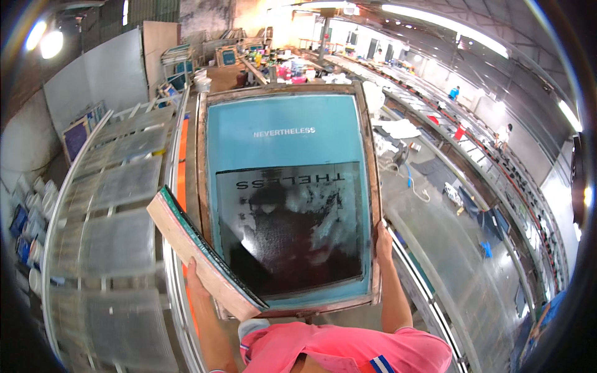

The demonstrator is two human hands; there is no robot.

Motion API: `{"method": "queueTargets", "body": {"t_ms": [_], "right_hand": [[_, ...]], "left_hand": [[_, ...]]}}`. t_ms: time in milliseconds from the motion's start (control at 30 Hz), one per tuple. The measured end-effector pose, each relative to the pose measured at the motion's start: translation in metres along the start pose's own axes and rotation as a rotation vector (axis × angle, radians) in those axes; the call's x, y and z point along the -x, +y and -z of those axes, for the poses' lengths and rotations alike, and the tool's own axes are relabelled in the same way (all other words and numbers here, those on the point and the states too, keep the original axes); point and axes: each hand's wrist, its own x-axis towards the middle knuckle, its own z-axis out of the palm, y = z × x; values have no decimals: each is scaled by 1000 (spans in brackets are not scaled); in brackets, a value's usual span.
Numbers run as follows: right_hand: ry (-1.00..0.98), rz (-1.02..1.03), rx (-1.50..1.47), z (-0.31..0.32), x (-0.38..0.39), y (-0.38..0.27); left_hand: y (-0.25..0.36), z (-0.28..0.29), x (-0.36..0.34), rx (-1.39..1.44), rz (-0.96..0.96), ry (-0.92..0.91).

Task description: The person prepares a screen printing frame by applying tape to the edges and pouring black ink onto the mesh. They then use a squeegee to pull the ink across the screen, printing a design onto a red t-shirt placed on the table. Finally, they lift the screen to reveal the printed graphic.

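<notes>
A silk-screen printing frame (285, 149) stands tilted in front of me. It has a worn wooden border, blue-green mesh with pale lettering near its top, and a wet black area below. My left hand (194, 273) grips a long wooden squeegee (202, 255) with a dark green, ink-blackened blade edge. The squeegee slants across the frame's lower left corner; most of my left fingers are hidden behind it. My right hand (382, 239) is closed on the frame's right wooden edge, its fingers partly hidden.
A long rack with translucent panels (121, 236) runs along my left, beside an orange strip (183, 149). On the right is a long printing table (448, 248) with cloths and a cable. Ink containers (292, 69) crowd the far end. Buckets (37, 258) stand at far left.
</notes>
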Motion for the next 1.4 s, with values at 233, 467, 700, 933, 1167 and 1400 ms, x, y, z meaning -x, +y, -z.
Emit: {"method": "queueTargets", "body": {"t_ms": [233, 467, 700, 933, 1167, 1400], "right_hand": [[191, -53, 86, -108, -99, 15], [202, -127, -121, -278, -245, 21], [-12, -7, 8, -445, -434, -29], [-93, 86, -31, -603, -596, -4], [22, 21, -99, -727, -717, -35], [185, -53, -238, -872, -842, 7]], "left_hand": [[37, -35, -220, -77, 39, 65], [51, -44, -436, -108, -3, 51], [81, -48, -620, -109, 31, 182], [65, -12, -819, 76, 62, 223], [101, -46, -1081, 54, 177, 133], [112, -67, -1346, -56, 249, -13]]}}
